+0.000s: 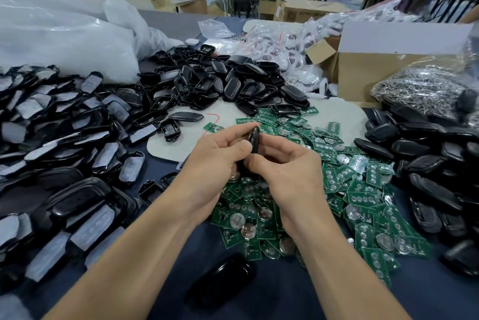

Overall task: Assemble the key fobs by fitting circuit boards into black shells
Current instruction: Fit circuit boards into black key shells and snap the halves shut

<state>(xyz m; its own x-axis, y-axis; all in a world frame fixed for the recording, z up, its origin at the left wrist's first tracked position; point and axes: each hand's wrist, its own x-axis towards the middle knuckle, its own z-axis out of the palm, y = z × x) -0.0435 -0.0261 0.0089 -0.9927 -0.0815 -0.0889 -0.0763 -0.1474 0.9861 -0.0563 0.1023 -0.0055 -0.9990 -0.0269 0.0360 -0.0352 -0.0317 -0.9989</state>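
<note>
Both my hands hold one black key fob shell (254, 139) edge-up over the table's middle. My left hand (220, 156) grips it from the left, thumb across its side. My right hand (285, 167) pinches it from the right, fingers curled round its lower part. Whether a board sits inside is hidden. A heap of green circuit boards (357, 190) with round coin cells spreads under and right of my hands. Empty black shells (220, 81) lie piled behind them.
Shells with grey pads (64, 138) cover the left side. Closed black fobs (427, 164) are heaped at the right. One black fob (223, 281) lies near the front edge. A cardboard box (363, 71), a bag of metal rings (425, 91) and plastic bags (64, 42) stand behind.
</note>
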